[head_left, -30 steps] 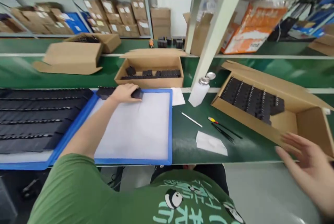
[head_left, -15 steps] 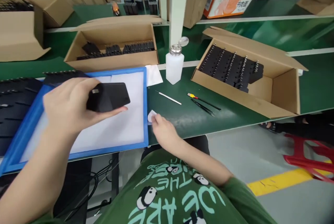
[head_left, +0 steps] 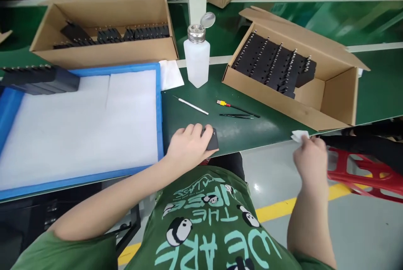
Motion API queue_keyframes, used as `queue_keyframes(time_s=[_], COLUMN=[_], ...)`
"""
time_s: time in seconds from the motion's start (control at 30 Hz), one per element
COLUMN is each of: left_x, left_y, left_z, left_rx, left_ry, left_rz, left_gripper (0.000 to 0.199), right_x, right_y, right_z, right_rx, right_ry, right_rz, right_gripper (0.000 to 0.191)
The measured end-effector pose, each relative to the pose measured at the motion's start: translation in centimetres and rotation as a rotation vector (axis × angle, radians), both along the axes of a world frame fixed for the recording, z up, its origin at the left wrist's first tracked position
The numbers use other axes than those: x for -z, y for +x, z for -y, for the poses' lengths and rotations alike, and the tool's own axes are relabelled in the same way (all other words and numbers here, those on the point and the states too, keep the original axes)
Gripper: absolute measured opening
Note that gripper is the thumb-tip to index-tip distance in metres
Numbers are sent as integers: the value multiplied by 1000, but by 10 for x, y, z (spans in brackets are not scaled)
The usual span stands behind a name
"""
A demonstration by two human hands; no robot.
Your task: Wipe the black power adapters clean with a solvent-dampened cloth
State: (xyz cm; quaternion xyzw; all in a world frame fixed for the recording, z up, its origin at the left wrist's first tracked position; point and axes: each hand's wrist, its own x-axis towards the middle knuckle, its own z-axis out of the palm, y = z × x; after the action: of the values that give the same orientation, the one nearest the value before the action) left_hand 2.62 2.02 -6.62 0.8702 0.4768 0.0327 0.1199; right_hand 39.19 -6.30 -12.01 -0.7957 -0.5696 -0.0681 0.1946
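on the green bench [head_left: 267, 127], the left hand [head_left: 189, 146] grips a black block [head_left: 213, 139] (matte, rounded).

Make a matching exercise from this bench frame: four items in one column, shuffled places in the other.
Items:
1. black part
2. white wipe
3. white bottle
4. black tweezers

Places:
A. upright between the two open boxes
B. pinched in the right hand, off the bench edge
C. flat on the green mat, beside the small screwdriver
D. under the left hand, on the mat right of the blue tray

Pairs: 1-D, 2-B, 3-A, 4-C
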Motion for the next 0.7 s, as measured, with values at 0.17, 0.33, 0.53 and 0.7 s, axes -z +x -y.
queue_keyframes(time_s=[0.17,0.33,0.53,0.7], left_x=[-4,-12,0,6], left_y=[-14,-72,-84,-67], left_z=[6,22,31,22], left_rx=[-23,-239,-252,-217], left_ry=[-2,-81,-237,-331], left_rz=[226,458,519,537], left_gripper=[90,100,92,93], right_x=[-12,-4,1,8], right_y=[-41,-110,-111,-113], right_z=[-12,-26,-33,-40], right_rx=[-78,-553,-486,-510], right_ry=[319,150,200,-29], right_rz=[-9,10,15,-39], right_gripper=[35,51,50,44])
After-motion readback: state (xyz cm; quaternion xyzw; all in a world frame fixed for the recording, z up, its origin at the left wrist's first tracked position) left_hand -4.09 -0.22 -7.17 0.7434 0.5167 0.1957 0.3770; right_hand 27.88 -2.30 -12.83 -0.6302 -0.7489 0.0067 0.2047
